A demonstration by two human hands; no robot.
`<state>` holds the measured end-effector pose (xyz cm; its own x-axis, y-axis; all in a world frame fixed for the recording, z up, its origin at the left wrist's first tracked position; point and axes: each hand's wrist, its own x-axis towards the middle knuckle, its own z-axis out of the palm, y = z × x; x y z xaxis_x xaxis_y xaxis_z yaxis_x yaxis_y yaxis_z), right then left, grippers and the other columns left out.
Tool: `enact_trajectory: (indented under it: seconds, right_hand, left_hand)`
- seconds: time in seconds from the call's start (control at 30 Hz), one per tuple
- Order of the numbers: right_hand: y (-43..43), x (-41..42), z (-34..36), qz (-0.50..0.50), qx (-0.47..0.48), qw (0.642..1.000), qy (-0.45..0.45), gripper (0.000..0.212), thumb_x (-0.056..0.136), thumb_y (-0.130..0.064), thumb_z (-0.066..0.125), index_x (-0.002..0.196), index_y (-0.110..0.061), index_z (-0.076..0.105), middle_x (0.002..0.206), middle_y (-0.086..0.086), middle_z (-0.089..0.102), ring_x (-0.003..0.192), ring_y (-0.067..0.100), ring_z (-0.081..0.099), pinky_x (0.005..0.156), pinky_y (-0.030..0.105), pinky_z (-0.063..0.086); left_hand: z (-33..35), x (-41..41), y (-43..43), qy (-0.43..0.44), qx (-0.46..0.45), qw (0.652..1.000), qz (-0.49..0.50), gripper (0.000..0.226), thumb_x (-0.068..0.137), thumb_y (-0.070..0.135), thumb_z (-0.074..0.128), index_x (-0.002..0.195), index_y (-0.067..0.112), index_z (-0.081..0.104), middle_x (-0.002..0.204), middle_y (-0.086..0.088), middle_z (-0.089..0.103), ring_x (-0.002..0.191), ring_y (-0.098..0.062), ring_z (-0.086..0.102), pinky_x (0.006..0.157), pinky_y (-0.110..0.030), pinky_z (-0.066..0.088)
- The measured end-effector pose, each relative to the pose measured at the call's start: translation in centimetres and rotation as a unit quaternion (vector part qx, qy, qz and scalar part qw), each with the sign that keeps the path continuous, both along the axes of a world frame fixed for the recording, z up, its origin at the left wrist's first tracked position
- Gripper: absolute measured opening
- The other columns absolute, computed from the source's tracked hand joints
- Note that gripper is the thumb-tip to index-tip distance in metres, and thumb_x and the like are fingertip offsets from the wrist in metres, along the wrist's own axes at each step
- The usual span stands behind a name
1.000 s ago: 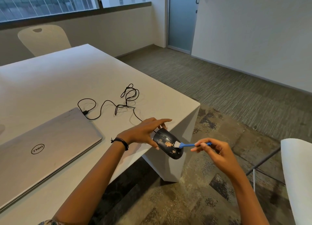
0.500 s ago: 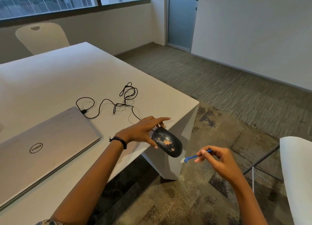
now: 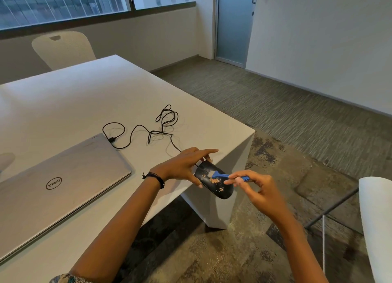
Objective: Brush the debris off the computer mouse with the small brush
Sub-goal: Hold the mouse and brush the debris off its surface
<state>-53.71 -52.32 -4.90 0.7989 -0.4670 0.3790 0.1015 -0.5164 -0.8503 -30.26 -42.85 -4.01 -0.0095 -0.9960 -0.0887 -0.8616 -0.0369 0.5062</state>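
The right hand [image 3: 262,190] pinches the small blue plastic brush [image 3: 222,175] by its handle, bristles on the black corded computer mouse [image 3: 225,194]. The left hand [image 3: 183,165] grips that mouse at the white table's [image 3: 106,96] edge, presumably so the tan debris [image 3: 216,181] falls floorward.

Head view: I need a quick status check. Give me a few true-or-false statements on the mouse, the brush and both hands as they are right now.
1. The left hand grips the black computer mouse. True.
2. The right hand is empty. False: it pinches the handle of the small blue brush.
3. The brush's bristles are on top of the mouse. True.
4. The mouse is already free of debris. False: tan flecks of debris are still on its top.
5. The Dell laptop on the white table is open. False: its lid is closed.
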Motion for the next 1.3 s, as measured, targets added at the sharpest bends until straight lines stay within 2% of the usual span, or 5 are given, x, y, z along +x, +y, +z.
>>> enact_trajectory:
  seconds: [0.43, 0.8, 0.93, 1.13, 1.3]
  right_hand:
    - [-0.5, -2.7, -0.8, -0.021, -0.003, 1.0, -0.006, 0.019, 0.086, -0.027, 0.054, 0.091, -0.015, 0.069, 0.084, -0.012, 0.074, 0.077, 0.009, 0.069, 0.073, 0.023, 0.053]
    - [-0.9, -4.4, -1.4, -0.048, 0.054, 0.997, 0.031, 0.021, 0.085, 0.003, 0.057, 0.082, -0.013, 0.07, 0.075, -0.007, 0.075, 0.074, 0.011, 0.07, 0.072, 0.028, 0.056]
    - [-1.2, -4.6, -1.7, -0.061, 0.068, 0.995, 0.039, 0.022, 0.086, 0.004, 0.056, 0.08, -0.011, 0.07, 0.073, -0.003, 0.075, 0.071, 0.013, 0.07, 0.071, 0.033, 0.056]
    - [-1.2, -4.3, -1.7, -0.135, 0.161, 0.973, -0.101, 0.02, 0.088, -0.002, 0.05, 0.083, -0.006, 0.068, 0.076, 0.006, 0.074, 0.075, 0.025, 0.069, 0.07, 0.028, 0.054]
    - [-0.8, -2.9, -2.1, -0.086, 0.177, 0.978, -0.076, 0.019, 0.087, -0.011, 0.049, 0.089, -0.002, 0.066, 0.082, 0.006, 0.075, 0.072, 0.021, 0.064, 0.069, 0.028, 0.052]
  left_hand:
    - [-0.2, 0.2, 0.1, 0.004, -0.007, 1.0, -0.006, 0.095, 0.068, 0.03, 0.078, 0.139, 0.032, 0.015, 0.125, -0.003, 0.048, 0.106, -0.009, 0.036, 0.089, -0.013, 0.023]
    - [-0.2, 0.1, 0.0, 0.009, -0.004, 1.0, -0.003, 0.094, 0.069, 0.026, 0.078, 0.141, 0.026, 0.017, 0.125, -0.003, 0.048, 0.107, -0.01, 0.035, 0.092, -0.024, 0.026]
    - [-0.2, 0.1, 0.0, 0.008, -0.005, 1.0, -0.003, 0.095, 0.069, 0.027, 0.078, 0.141, 0.026, 0.017, 0.125, -0.003, 0.048, 0.107, -0.01, 0.035, 0.093, -0.027, 0.027]
    - [-0.1, 0.0, 0.0, 0.012, -0.002, 1.0, 0.001, 0.095, 0.069, 0.026, 0.078, 0.14, 0.027, 0.016, 0.125, -0.005, 0.048, 0.107, -0.011, 0.034, 0.093, -0.027, 0.027]
    - [-0.1, 0.1, 0.1, 0.021, 0.002, 1.0, 0.003, 0.095, 0.068, 0.028, 0.078, 0.14, 0.027, 0.016, 0.124, -0.003, 0.047, 0.106, -0.008, 0.035, 0.091, -0.022, 0.027]
